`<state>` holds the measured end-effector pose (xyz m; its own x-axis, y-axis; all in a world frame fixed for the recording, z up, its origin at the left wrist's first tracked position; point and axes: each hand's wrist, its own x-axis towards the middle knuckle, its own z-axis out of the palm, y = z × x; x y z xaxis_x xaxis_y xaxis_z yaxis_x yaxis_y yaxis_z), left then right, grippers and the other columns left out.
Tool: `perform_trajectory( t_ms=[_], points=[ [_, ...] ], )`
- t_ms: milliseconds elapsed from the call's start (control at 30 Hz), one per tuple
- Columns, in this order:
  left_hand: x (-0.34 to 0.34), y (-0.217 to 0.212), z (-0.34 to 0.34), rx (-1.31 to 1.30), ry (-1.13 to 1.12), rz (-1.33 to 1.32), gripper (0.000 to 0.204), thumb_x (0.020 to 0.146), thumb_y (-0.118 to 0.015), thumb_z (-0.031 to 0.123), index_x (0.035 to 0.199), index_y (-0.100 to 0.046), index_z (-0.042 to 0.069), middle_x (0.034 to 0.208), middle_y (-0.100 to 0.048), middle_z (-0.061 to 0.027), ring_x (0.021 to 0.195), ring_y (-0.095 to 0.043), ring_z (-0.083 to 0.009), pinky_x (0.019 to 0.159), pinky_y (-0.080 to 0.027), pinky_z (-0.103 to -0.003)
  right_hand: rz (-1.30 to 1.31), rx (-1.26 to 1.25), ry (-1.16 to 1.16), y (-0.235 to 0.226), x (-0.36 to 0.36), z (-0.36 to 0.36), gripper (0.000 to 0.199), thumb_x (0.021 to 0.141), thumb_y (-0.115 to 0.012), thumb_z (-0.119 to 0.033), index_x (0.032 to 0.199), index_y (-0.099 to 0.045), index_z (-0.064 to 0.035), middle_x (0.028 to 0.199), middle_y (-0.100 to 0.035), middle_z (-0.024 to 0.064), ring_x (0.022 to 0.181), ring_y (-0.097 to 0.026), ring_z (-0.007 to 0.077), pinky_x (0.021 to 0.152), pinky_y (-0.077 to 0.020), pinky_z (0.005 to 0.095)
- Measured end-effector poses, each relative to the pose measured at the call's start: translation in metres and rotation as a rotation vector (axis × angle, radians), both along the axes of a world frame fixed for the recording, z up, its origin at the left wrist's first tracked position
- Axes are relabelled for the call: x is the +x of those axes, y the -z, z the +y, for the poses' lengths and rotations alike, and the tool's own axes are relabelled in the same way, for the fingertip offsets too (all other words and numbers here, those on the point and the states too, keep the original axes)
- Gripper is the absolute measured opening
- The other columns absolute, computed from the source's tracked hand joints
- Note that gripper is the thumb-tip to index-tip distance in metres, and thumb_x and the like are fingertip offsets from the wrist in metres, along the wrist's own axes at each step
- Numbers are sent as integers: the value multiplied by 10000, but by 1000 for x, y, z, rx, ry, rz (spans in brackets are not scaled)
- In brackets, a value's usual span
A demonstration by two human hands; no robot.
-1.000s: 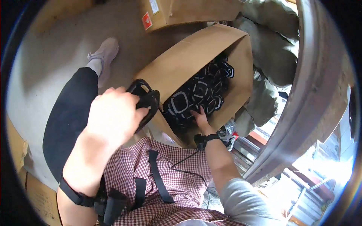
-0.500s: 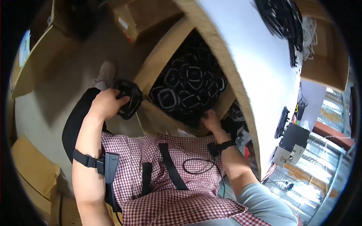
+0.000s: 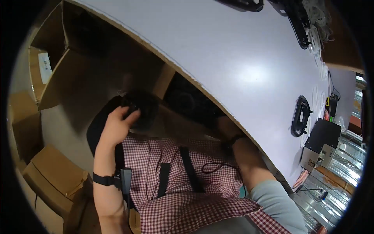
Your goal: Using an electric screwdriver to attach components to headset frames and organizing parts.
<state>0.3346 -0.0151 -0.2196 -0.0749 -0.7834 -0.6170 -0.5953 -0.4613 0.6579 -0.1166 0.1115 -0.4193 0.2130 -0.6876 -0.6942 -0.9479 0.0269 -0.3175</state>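
My left hand (image 3: 117, 124) is raised over my knee and closed on a bunch of black plastic frames (image 3: 141, 111), which are blurred and in shadow. An open cardboard box (image 3: 165, 80) with more black frames (image 3: 189, 102) stands under the white table (image 3: 241, 58). My right hand (image 3: 226, 126) reaches down toward that box just below the table's edge; it is dim and its fingers are hidden. A single black frame (image 3: 300, 116) lies on the tabletop at the right.
Cardboard boxes stand on the floor at the left (image 3: 54, 177) and upper left (image 3: 43, 66). A black boxy device (image 3: 323, 136) sits at the table's right end. More black parts (image 3: 298, 19) and white rings lie at the far edge.
The view has swung up, so the white table now covers much of the picture. My left hand still holds the black frames near my knee. My right hand stays at the box, now under the table edge.
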Motion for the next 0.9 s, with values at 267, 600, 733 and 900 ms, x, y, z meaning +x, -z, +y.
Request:
perform_trajectory(
  t_ms=[267, 600, 733, 900],
  points=[
    [-8, -75, 26, 45, 582, 112, 412, 953, -695, 407, 826, -660, 17, 830, -626, -209, 812, -614, -395, 721, -493, -467, -112, -82, 65, -50, 28, -97, 424, 905, -655, -261, 1283, -648, -68, 1289, -662, 219, 1196, -629, 390, 1016, -509, 461],
    [-96, -270, -74, 19, 761, 622, 339, 990, -668, 365, 1038, -718, 33, 1010, -581, -172, 907, -603, -346, 775, -498, -396, -123, -131, 343, -144, -51, -132, 456, 914, -659, -289, 1319, -634, -80, 1324, -645, 214, 1231, -608, 382, 1037, -495, 456],
    [-165, -274, -124, -103, 909, 258, 344, 946, -706, 354, 1020, -707, 18, 1044, -586, -146, 937, -591, -320, 799, -484, -410, -177, -174, 366, -183, -56, -145, 468, 918, -660, -300, 1333, -629, -85, 1338, -638, 212, 1246, -600, 379, 1046, -490, 455],
    [-214, -243, -136, -255, 911, 258, 400, 919, -725, 392, 1081, -722, 26, 1145, -598, -141, 1018, -627, -329, 865, -504, -387, -283, -205, 384, -212, -33, -152, 485, 923, -662, -314, 1351, -622, -91, 1356, -629, 209, 1264, -590, 375, 1056, -484, 452]
  ],
)
